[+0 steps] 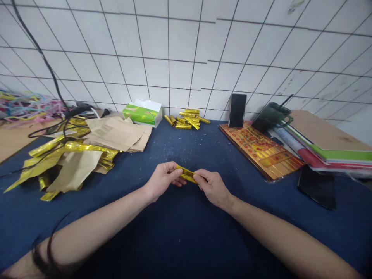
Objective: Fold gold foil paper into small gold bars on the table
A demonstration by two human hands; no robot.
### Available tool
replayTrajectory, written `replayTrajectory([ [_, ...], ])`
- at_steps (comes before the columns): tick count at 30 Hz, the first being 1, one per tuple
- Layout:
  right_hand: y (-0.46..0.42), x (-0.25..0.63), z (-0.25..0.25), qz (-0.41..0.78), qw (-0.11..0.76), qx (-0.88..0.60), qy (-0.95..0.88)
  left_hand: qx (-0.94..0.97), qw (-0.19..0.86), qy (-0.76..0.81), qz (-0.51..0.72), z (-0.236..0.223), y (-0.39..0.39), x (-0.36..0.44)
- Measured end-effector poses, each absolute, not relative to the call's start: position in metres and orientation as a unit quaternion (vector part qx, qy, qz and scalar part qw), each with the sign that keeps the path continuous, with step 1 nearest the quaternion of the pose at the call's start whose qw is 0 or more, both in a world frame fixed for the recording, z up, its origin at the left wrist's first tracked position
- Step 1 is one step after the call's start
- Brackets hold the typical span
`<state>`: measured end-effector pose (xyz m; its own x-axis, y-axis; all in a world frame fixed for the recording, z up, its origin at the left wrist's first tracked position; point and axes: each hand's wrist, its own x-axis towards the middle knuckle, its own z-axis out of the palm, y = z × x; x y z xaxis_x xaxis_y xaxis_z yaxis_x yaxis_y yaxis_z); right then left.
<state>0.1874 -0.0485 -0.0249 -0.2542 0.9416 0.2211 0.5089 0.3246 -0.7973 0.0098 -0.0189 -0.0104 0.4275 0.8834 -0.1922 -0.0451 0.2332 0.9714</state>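
My left hand and my right hand hold the two ends of a small strip of gold foil above the blue cloth table top. The foil looks folded or partly rolled, and my fingers hide its ends. Straight ahead, a heap of gold foil rolls lies against the wall, well beyond my hands. To the left, loose gold foil sheets lie tangled with brown paper sheets, also out of reach of my fingers.
A green tissue box stands by the white tiled wall. On the right are an upright phone, a gold-and-red printed board, a stack of books and a flat dark phone. Coloured strips and a black cable lie at the left.
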Motion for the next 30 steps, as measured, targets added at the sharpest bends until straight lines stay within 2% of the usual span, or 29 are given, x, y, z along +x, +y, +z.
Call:
replayTrajectory([
  [8,-0.049,0.187,-0.023,0.359,0.355,-0.493,-0.709,0.543,0.65,0.387,0.365,-0.011,-0.019,0.009],
  [22,-0.05,0.185,-0.021,0.342,0.343,-0.493,-0.722,0.622,0.561,0.395,0.376,-0.012,-0.019,0.007],
  [27,-0.048,0.186,-0.023,0.297,0.371,-0.493,-0.729,0.675,0.526,0.392,0.337,-0.012,-0.016,0.003],
  [30,-0.043,0.188,-0.025,0.235,0.392,-0.468,-0.756,0.732,0.441,0.41,0.318,-0.01,-0.013,0.0],
])
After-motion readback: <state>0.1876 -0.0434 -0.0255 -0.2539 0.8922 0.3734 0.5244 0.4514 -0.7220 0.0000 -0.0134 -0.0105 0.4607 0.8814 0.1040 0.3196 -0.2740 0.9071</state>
